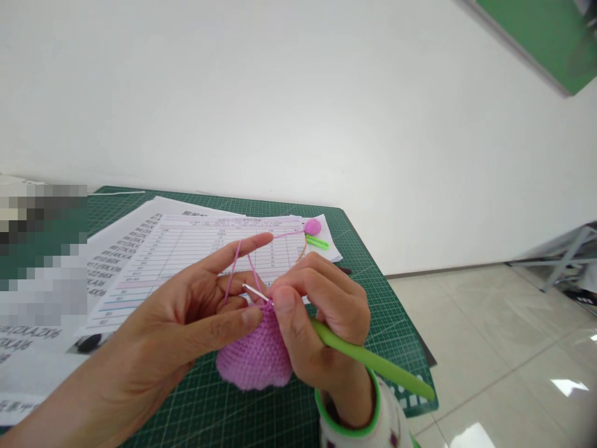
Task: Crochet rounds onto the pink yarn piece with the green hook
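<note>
My left hand (200, 311) pinches the top edge of a pink crocheted piece (256, 358) between thumb and fingers. Its index finger points out to the right, with pink yarn (234, 267) looped over it. My right hand (321, 305) is closed round a crochet hook (373, 359) with a thick green handle. The hook's thin metal shaft passes at the top edge of the crocheted piece, its tip pointing up and left between the strands. From the left index finger the yarn runs to a small pink yarn ball (313, 227) behind the hands.
Printed sheets (196, 239) with tables and text lie on a green cutting mat (396, 323). Beside the yarn ball is a bright green clip-like item (318, 242). A white wall (298, 112) stands behind the table; tiled floor (476, 317) shows on the right.
</note>
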{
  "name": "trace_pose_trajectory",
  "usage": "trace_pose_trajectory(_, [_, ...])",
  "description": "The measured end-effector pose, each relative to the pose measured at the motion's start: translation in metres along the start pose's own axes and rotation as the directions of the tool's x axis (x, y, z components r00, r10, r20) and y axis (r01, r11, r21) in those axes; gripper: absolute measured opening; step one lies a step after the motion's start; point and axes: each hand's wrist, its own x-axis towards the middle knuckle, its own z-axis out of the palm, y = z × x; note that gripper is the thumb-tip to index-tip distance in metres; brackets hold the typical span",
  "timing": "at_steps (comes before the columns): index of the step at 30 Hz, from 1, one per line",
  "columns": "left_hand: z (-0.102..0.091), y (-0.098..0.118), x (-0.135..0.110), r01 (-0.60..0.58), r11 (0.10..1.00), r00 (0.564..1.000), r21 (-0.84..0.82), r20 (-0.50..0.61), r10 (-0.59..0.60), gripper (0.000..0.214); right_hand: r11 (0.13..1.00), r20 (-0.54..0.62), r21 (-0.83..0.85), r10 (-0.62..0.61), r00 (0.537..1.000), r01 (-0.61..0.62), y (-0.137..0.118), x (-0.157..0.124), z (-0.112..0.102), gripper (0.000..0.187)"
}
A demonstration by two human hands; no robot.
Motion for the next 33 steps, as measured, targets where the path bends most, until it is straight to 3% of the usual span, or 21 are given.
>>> trace_pose_trajectory(4, [0.004, -0.001, 0.0, 0.021, 0.999, 1.0, 0.04, -0.011, -0.021, 0.081, 0.996, -0.05, -0.067, -0.067, 0.996, 0.064, 0.002, -0.001, 0.004, 0.029])
trace_pose_trajectory(12, [0.011, -0.013, 0.003, -0.159, 0.976, 0.971, 0.15, -0.153, 0.181, 0.07, 0.936, -0.094, -0.296, -0.225, 0.97, 0.188, 0.007, -0.006, 0.008, 0.036])
trace_pose_trajectory(16, [0.021, -0.019, 0.001, -0.192, 0.958, 0.91, 0.211, -0.326, 0.254, 0.079, 0.859, 0.023, -0.462, -0.236, 0.971, 0.219, 0.006, -0.01, 0.011, 0.036])
trace_pose_trajectory(19, [0.026, -0.021, -0.004, -0.219, 0.932, 0.838, 0.289, -0.433, 0.331, 0.086, 0.823, -0.048, -0.548, -0.209, 0.977, 0.149, 0.005, -0.014, 0.014, 0.035])
trace_pose_trajectory(20, [0.026, -0.02, -0.005, -0.231, 0.935, 0.842, 0.269, -0.426, 0.331, 0.084, 0.827, -0.078, -0.548, -0.195, 0.978, 0.121, 0.004, -0.016, 0.015, 0.035])
trace_pose_trajectory(22, [0.023, -0.017, -0.006, -0.21, 0.969, 0.9, 0.132, -0.36, 0.244, 0.076, 0.864, -0.092, -0.495, -0.16, 0.983, 0.094, 0.003, -0.017, 0.014, 0.033])
trace_pose_trajectory(25, [0.013, -0.011, -0.007, -0.027, 0.999, 0.977, -0.044, -0.212, 0.017, 0.072, 0.94, -0.052, -0.324, -0.129, 0.99, 0.105, -0.001, -0.015, 0.009, 0.03])
trace_pose_trajectory(28, [0.002, -0.007, -0.009, 0.079, 0.996, 0.986, -0.048, -0.146, -0.085, 0.078, 0.979, -0.058, -0.168, -0.125, 0.991, 0.114, -0.004, -0.011, 0.004, 0.023])
trace_pose_trajectory(33, [-0.008, -0.005, -0.012, 0.124, 0.97, 0.991, -0.21, 0.067, -0.113, 0.08, 0.99, -0.028, -0.025, -0.142, 0.99, 0.141, -0.009, -0.011, -0.002, 0.031])
